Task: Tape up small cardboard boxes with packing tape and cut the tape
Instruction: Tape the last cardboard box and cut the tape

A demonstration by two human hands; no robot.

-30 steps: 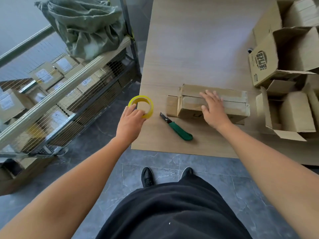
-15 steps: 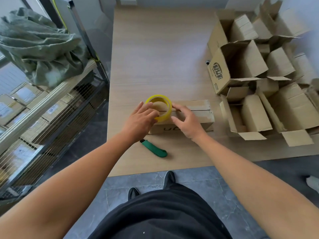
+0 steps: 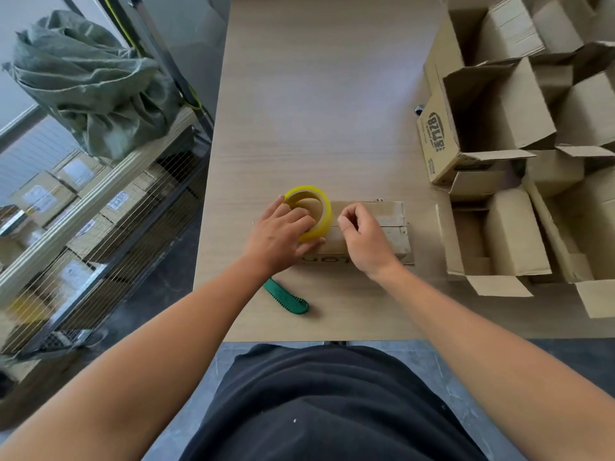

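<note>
Near the front edge of the table, pretty much dead centre, sits the small cardboard box with its top flaps folded shut. Left hand is wrapped around the yellow roll of tape, fingers hooked through the hole and thumb underneath, holding it up on edge right on the left end of the box. Right hand is over the middle of the box, just beside the roll, fingers curled in and thumb pressed to forefinger like a pinch. Honestly can't tell if there's a tape end in there. Green knife lies flat on the table nearer than the box, partly under the left wrist, nobody touching it. Over on the right there's a heap of open boxes. Off to the left, a wire rack full of labelled parcels with a green sack dumped on top.
</note>
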